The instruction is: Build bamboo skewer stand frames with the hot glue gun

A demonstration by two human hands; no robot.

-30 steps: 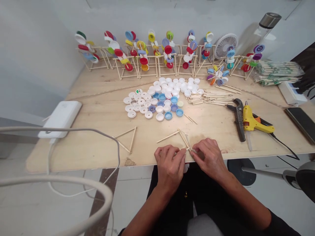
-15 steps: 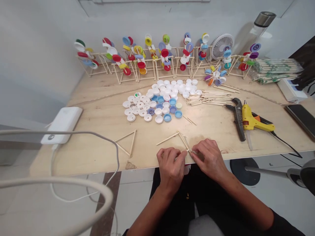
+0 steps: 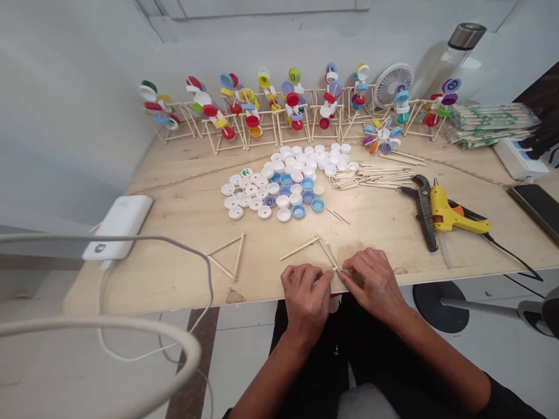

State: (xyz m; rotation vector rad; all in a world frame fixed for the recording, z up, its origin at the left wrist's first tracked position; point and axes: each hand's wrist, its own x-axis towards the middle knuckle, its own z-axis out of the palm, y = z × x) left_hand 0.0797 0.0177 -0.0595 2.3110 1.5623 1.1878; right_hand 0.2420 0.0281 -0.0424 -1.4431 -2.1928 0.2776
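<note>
At the table's front edge, my left hand (image 3: 307, 297) and my right hand (image 3: 374, 285) are both closed around the near corner of a frame of thin wooden sticks (image 3: 326, 251). The fingertips of the two hands almost meet at that joint. My left fingers partly hide a stick along the edge. One stick of this frame reaches out to the left on the tabletop. Left of my hands lies a separate triangle of sticks (image 3: 239, 259). Beyond them spreads a group of white and blue bottle caps (image 3: 283, 186), with a pile of loose sticks (image 3: 371, 174) beside it.
A yellow glue gun (image 3: 445, 212) rests on its black stand at the right, near a phone (image 3: 539, 209). Stick stands with colourful cap wheels (image 3: 292, 107) line the wall. A white power bank (image 3: 124, 224) lies left, and a cable (image 3: 174, 240) loops across the foreground.
The view has shifted slightly. Both hands stay at the same stick joint, with little visible movement, and the loose triangle lies as before.
</note>
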